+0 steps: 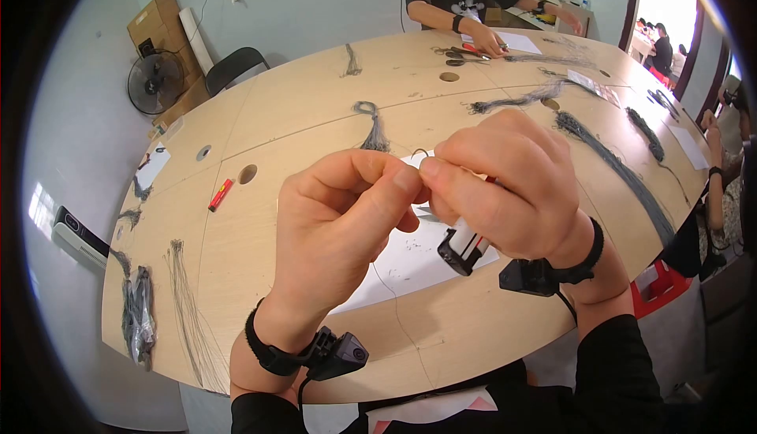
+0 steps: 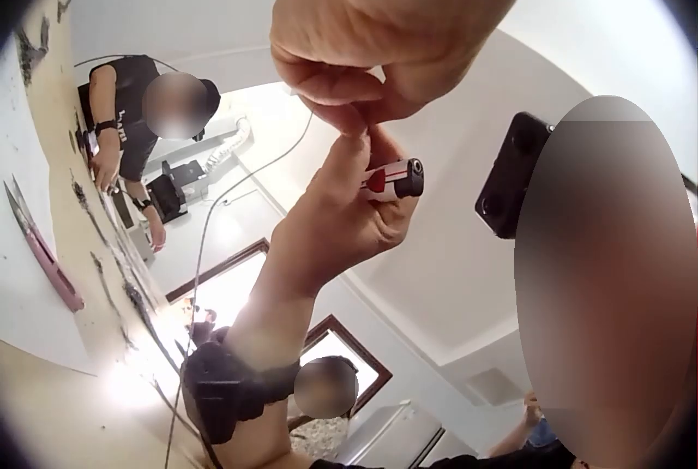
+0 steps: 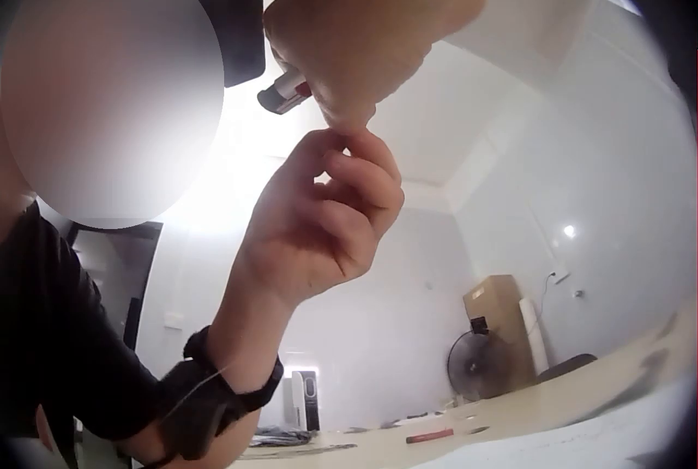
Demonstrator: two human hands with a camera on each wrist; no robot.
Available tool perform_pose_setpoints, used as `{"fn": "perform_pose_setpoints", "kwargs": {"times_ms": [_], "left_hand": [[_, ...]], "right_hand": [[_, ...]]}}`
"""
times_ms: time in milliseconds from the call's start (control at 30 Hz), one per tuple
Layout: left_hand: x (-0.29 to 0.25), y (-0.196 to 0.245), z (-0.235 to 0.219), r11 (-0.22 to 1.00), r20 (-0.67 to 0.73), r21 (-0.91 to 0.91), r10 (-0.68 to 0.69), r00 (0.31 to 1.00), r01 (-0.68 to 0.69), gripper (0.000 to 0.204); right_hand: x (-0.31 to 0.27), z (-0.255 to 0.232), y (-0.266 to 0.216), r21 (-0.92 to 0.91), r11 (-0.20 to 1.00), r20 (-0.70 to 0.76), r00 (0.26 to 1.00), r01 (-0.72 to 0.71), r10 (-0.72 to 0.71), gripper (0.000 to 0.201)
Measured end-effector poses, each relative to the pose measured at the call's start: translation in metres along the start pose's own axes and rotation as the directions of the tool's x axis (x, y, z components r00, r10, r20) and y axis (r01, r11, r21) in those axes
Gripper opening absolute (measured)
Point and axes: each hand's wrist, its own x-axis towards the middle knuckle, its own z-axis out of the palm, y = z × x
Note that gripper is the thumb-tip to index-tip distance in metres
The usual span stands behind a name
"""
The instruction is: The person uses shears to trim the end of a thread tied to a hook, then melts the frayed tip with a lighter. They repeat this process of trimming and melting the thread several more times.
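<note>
Matt wooden table (image 1: 315,111) — glossy plastic lighter (image 1: 464,249).

Your left hand (image 1: 339,213) and your right hand (image 1: 505,182) are raised together above the near edge of the table, knuckles toward you, with thumb and forefinger tips of both meeting in a tight pinch at one spot between them. Your left fingers (image 3: 354,191) are curled in toward the palm, and your right hand's lower fingers are folded closed as well. Both forearms rise from dark sleeves, each wrist strapped with a black band.
</note>
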Motion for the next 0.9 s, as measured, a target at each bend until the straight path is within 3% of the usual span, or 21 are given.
{"fn": "perform_pose_setpoints", "kwargs": {"times_ms": [67,200,300,333,367,433,500,633,700,767,833,900], "left_hand": [[0.0,0.0,0.002,0.999,0.002,-0.029,0.033,0.999,-0.033,0.01],[0.0,-0.001,0.002,0.999,0.011,-0.007,0.053,0.999,-0.053,0.01],[-0.001,0.0,0.001,0.996,-0.013,0.03,0.08,0.997,-0.08,0.01],[-0.001,0.002,0.0,0.996,-0.024,0.047,0.083,0.996,-0.082,0.011],[-0.001,0.003,0.0,0.994,-0.034,0.064,0.086,0.996,-0.084,0.011],[0.0,0.001,0.001,0.993,-0.04,0.058,0.102,0.994,-0.099,0.011],[0.0,0.0,0.001,0.992,-0.046,0.053,0.117,0.992,-0.114,0.011],[0.0,-0.001,0.001,0.994,0.036,0.082,0.068,0.997,-0.07,0.012],[0.001,0.0,0.001,0.992,0.048,0.113,0.048,0.998,-0.053,0.013],[0.002,0.004,0.001,0.993,0.046,0.068,-0.101,0.994,0.097,0.015],[0.003,0.002,0.004,0.994,0.027,0.041,-0.101,0.995,0.099,0.015],[0.003,-0.001,0.006,0.995,0.008,0.014,-0.102,0.995,0.102,0.014]], "right_hand": [[0.001,0.005,0.003,0.055,0.998,-0.116,0.993,-0.011,0.018,0.016],[0.001,0.007,0.005,0.14,0.988,-0.129,0.989,-0.061,0.079,0.017],[0.006,0.002,0.004,0.171,0.976,-0.226,0.959,-0.132,0.169,0.018],[0.007,-0.005,-0.002,0.364,0.866,-0.072,0.917,-0.342,0.393,0.017],[0.008,-0.01,-0.005,0.502,0.676,0.121,0.818,-0.539,0.563,0.017],[0.009,-0.01,-0.004,0.541,0.641,0.165,0.817,-0.543,0.552,0.014],[0.012,-0.012,-0.007,0.619,0.487,0.3,0.759,-0.615,0.577,0.014],[0.008,-0.004,-0.009,0.708,0.359,0.282,0.709,-0.609,0.646,0.017],[0.009,-0.005,-0.008,0.718,0.274,0.352,0.672,-0.64,0.651,0.023],[0.011,-0.005,-0.007,0.743,0.215,0.369,0.657,-0.633,0.658,0.025],[0.013,-0.006,-0.008,0.766,0.156,0.387,0.642,-0.623,0.662,0.027],[0.014,-0.007,-0.01,0.769,0.031,0.456,0.582,-0.638,0.674,0.027]]}}
